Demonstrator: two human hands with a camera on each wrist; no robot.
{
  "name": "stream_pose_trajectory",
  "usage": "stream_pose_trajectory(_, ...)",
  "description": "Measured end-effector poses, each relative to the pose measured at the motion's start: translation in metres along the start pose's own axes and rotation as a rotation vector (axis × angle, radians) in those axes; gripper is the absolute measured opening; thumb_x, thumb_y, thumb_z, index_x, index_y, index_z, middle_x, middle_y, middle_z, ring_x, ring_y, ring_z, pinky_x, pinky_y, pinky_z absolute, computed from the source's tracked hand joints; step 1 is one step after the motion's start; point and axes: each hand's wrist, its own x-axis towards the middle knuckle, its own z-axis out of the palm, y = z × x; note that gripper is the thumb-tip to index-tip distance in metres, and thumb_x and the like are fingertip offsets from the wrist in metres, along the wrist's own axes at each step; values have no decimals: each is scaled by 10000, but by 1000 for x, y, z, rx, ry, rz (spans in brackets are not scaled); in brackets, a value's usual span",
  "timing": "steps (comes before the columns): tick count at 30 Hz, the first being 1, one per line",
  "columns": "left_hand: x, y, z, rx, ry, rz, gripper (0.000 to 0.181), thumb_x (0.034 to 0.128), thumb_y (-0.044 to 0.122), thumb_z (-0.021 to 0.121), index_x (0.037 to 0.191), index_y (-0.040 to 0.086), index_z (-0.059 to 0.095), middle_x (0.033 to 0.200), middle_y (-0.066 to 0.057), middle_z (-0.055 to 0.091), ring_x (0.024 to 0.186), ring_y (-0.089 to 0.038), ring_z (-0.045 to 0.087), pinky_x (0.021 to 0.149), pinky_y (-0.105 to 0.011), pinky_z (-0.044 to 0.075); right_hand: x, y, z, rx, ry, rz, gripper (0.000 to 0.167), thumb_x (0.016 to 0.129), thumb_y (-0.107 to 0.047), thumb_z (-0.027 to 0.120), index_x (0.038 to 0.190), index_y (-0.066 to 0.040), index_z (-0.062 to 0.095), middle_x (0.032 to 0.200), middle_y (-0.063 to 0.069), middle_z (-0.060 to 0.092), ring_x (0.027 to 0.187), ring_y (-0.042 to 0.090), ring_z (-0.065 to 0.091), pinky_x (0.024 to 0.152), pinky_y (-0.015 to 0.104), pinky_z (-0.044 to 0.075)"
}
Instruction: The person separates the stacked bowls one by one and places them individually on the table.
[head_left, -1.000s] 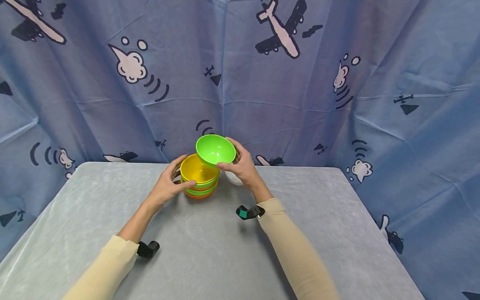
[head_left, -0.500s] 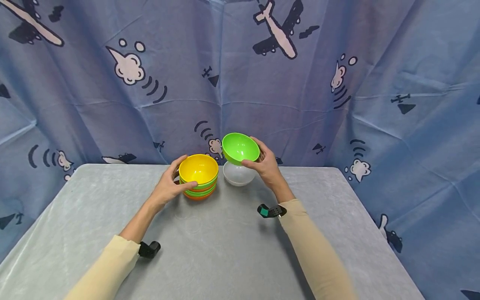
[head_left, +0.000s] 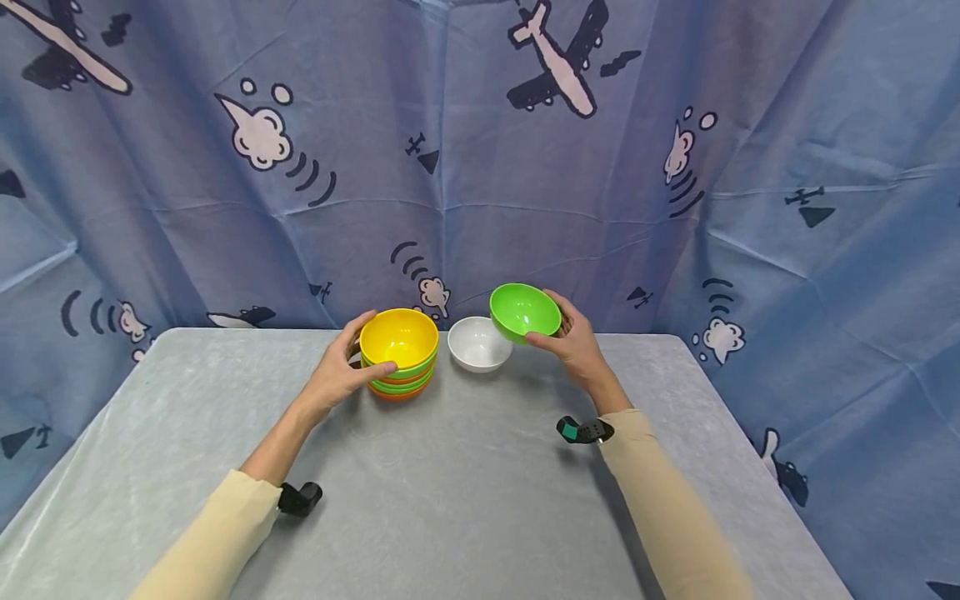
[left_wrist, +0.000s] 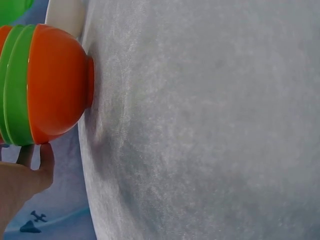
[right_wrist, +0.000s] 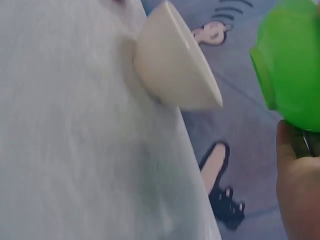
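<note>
The green bowl (head_left: 525, 313) was up in the air on my feed, off the table and just to the right of the white bowl. The person's right hand (head_left: 572, 340) had it pinched by the right side, thumb on the near side and fingers round the far side. From the head cam I saw straight down into it, all shiny, and its left edge overlapped the white one a bit. My right wrist view showed a gap between the two, so not touching.

The white bowl (head_left: 480, 344) sat upright on the table near the back edge, in between the green one and the bowl stack (head_left: 399, 382). That stack had a yellow bowl (head_left: 399, 337) on top, then green and orange layers, with an orange bowl (left_wrist: 57, 82) at the bottom resting on the cloth. The left hand (head_left: 333, 368) was wrapped round its left side, thumb along the near side and fingers round behind.

Further out, I had two beige sleeves, the left sleeve (head_left: 213, 533) and the right sleeve (head_left: 671, 500), and a black gadget (head_left: 300, 499) at the left wrist. The table (head_left: 450, 492) had a pale grey cover, and behind it hung a blue curtain (head_left: 472, 175) with cartoon planes and puffs.
</note>
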Motion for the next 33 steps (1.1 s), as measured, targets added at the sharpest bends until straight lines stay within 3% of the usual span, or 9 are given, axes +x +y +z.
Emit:
stream_pose_trajectory(14, 0, 2, 0, 3, 3, -12, 897, 924, 213, 783, 1629, 186, 229, 1631, -121, 257, 1461, -410, 253, 1122, -626, 283, -16, 23, -54, -175, 40, 139, 922, 852, -47, 829, 1594, -38, 282, 1595, 157, 308, 1452, 297, 311, 1160, 432, 299)
stream_pose_trajectory(25, 0, 1, 0, 12, 3, -6, 887, 930, 235, 776, 1629, 184, 232, 1629, -116, 265, 1454, -413, 264, 1117, -628, 289, -18, 49, -56, -173, 39, 181, 942, 850, -33, 824, 1594, -5, 247, 1597, 196, 300, 1459, 313, 301, 1176, 433, 261)
stream_pose_trajectory(33, 1, 0, -1, 2, 8, -12, 886, 929, 236, 778, 1628, 179, 236, 1631, -118, 258, 1454, -413, 263, 1126, -615, 286, -18, 55, -53, -189, 26, 177, 941, 856, -32, 817, 1595, 3, 236, 1608, 204, 272, 1473, 316, 270, 1182, 446, 240)
